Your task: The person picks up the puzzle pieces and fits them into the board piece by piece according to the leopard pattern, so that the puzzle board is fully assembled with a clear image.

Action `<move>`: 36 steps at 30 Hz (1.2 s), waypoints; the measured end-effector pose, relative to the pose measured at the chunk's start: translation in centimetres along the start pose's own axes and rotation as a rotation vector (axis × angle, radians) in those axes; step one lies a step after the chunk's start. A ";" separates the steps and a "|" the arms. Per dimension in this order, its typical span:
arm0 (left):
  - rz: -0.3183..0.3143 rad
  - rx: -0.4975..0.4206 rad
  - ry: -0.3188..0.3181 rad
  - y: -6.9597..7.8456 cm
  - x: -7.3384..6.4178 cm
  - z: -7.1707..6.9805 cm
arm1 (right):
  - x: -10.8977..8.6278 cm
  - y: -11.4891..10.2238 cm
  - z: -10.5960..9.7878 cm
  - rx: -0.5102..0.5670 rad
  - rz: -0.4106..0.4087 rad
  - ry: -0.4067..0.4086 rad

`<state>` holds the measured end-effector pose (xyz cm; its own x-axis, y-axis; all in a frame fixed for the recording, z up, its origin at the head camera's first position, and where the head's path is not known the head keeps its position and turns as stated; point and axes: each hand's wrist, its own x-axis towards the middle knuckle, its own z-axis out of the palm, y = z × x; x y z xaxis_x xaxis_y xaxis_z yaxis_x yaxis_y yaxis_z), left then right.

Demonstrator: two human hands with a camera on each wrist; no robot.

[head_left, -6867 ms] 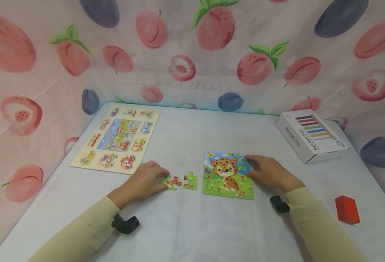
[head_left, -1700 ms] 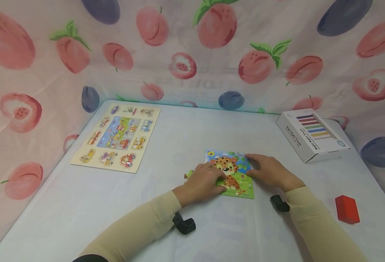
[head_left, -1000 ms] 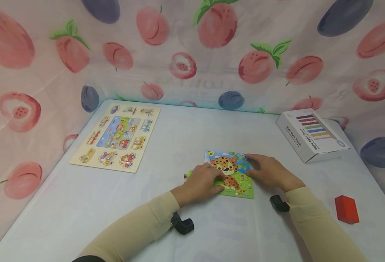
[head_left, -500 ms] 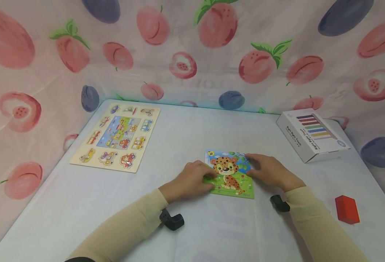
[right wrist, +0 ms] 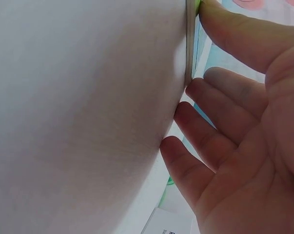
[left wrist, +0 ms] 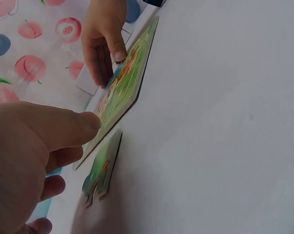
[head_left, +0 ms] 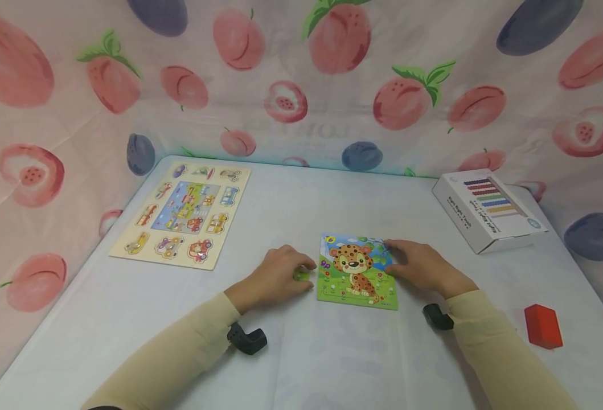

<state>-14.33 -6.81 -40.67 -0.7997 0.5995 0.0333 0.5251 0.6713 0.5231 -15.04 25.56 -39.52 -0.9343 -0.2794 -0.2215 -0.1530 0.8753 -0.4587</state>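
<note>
A square leopard jigsaw puzzle board (head_left: pixel 357 273) lies mid-table. My left hand (head_left: pixel 275 277) is just left of it, thumb and fingers apart around a loose green puzzle piece (head_left: pixel 302 275). In the left wrist view, this puzzle piece (left wrist: pixel 105 165) lies flat on the table beside the board (left wrist: pixel 127 83), with a gap between it and my thumb (left wrist: pixel 71 127). My right hand (head_left: pixel 424 267) rests at the board's upper right corner. The right wrist view has its thumb (right wrist: pixel 249 36) against the board's edge (right wrist: pixel 189 44) and the other fingers loosely extended.
A wooden vehicle puzzle board (head_left: pixel 218 246) lies at the back left. At the back right stands a white box (head_left: pixel 485 210) with coloured bars pictured on it. A red block (head_left: pixel 543 326) sits at the right. Fruit-printed cloth (head_left: pixel 327 114) walls the table's back.
My left hand carried a leopard-print puzzle piece from the left onto the board, then drew back left to the other loose piece. The right hand stayed at the board's corner.
</note>
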 end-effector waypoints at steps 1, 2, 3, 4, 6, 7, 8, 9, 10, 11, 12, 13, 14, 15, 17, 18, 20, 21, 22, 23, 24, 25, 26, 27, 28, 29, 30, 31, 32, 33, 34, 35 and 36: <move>-0.004 0.003 0.004 -0.1 -0.1 -0.1 | 0.0 0.0 0.0 -0.001 -0.002 0.000; -0.008 0.009 0.007 -0.3 -0.2 -0.2 | 0.0 0.0 -0.1 -0.002 -0.004 0.001; -0.013 0.015 0.008 -0.4 -0.3 -0.4 | -0.1 0.0 -0.1 -0.003 -0.004 0.001; -0.018 0.020 0.010 -0.6 -0.5 -0.4 | -0.1 0.0 -0.1 -0.004 -0.004 0.000; -0.028 0.027 0.012 -0.8 -0.7 -0.6 | -0.1 -0.1 -0.1 -0.006 -0.003 -0.001; -0.030 0.032 0.013 -1.0 -0.8 -0.7 | -0.1 -0.1 -0.1 -0.005 -0.001 -0.002; -0.030 0.036 0.015 -1.1 -0.9 -0.8 | -0.1 -0.1 -0.1 -0.005 0.003 -0.003; -0.033 0.038 0.016 -1.2 -1.0 -0.8 | -0.1 -0.1 -0.1 -0.005 0.005 -0.003; -0.036 0.039 0.018 -1.3 -1.1 -0.9 | 0.0 -0.1 0.0 -0.005 0.008 -0.002; -0.038 0.039 0.019 -1.4 -1.2 -0.9 | 0.0 0.0 0.0 -0.005 0.010 -0.001; -0.040 0.042 0.020 -1.6 -1.3 -0.9 | 0.0 0.0 0.1 -0.005 0.011 0.000; -0.044 0.042 0.021 -1.6 -1.4 -1.0 | 0.1 0.0 0.1 -0.006 0.013 0.001; -0.049 0.044 0.020 -1.8 -1.4 -1.0 | 0.1 0.0 0.1 -0.007 0.016 0.001; -0.054 0.046 0.018 -1.9 -1.5 -1.0 | 0.1 0.0 0.1 -0.008 0.015 0.002; -0.058 0.053 0.014 -2.1 -1.6 -0.9 | 0.1 0.0 0.1 -0.008 0.016 0.001; -0.060 0.056 0.012 -2.2 -1.6 -0.9 | 0.1 0.0 0.1 -0.008 0.016 0.000; -0.061 0.057 0.008 -2.3 -1.6 -0.9 | 0.1 -0.1 0.1 -0.007 0.018 -0.002; -0.061 0.057 0.006 -2.3 -1.6 -0.9 | 0.1 -0.1 0.1 -0.007 0.019 -0.003; -0.060 0.056 0.005 -2.3 -1.6 -0.9 | 0.1 -0.1 0.1 -0.007 0.020 -0.004; -0.060 0.053 0.003 -2.4 -1.6 -0.9 | 0.1 -0.1 0.1 -0.007 0.023 -0.004; -0.062 0.051 0.002 -2.4 -1.7 -1.0 | 0.0 0.0 0.1 -0.008 0.026 -0.005; -0.063 0.046 0.001 -2.4 -1.7 -1.0 | 0.1 0.0 0.1 -0.008 0.030 -0.005; -0.063 0.042 -0.001 -2.4 -1.7 -1.1 | 0.0 0.0 0.1 -0.009 0.031 -0.006; -0.065 0.037 -0.003 -2.4 -1.7 -1.1 | 0.0 0.0 0.1 -0.011 0.031 -0.007; -0.065 0.032 -0.002 -2.4 -1.7 -1.1 | 0.0 0.0 0.1 -0.012 0.030 -0.007; -0.066 0.027 -0.002 -2.4 -1.8 -1.1 | 0.0 -0.1 0.1 -0.012 0.032 -0.007; -0.067 0.023 -0.004 -2.4 -1.8 -1.1 | 0.1 -0.1 0.1 -0.012 0.031 -0.005; -0.067 0.020 -0.006 -2.4 -1.8 -1.2 | 0.1 -0.1 0.1 -0.012 0.029 -0.003; -0.067 0.018 -0.009 -2.4 -1.8 -1.1 | 0.1 -0.1 0.1 -0.013 0.026 -0.002; -0.067 0.016 -0.011 -2.5 -1.7 -1.1 | 0.0 -0.1 0.1 -0.013 0.023 0.000; -0.066 0.015 -0.013 -2.5 -1.7 -1.1 | 0.1 -0.1 0.1 -0.012 0.022 0.002; -0.066 0.011 -0.016 -2.5 -1.7 -1.1 | 0.1 -0.1 0.1 -0.011 0.021 0.004; -0.064 0.008 -0.019 -2.5 -1.6 -1.1 | 0.1 -0.1 0.1 -0.011 0.020 0.005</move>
<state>-14.66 -9.97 -41.14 -0.8261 0.5633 -0.0168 0.4749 0.7120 0.5172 -15.06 25.40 -39.58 -0.9387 -0.2601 -0.2264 -0.1379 0.8849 -0.4449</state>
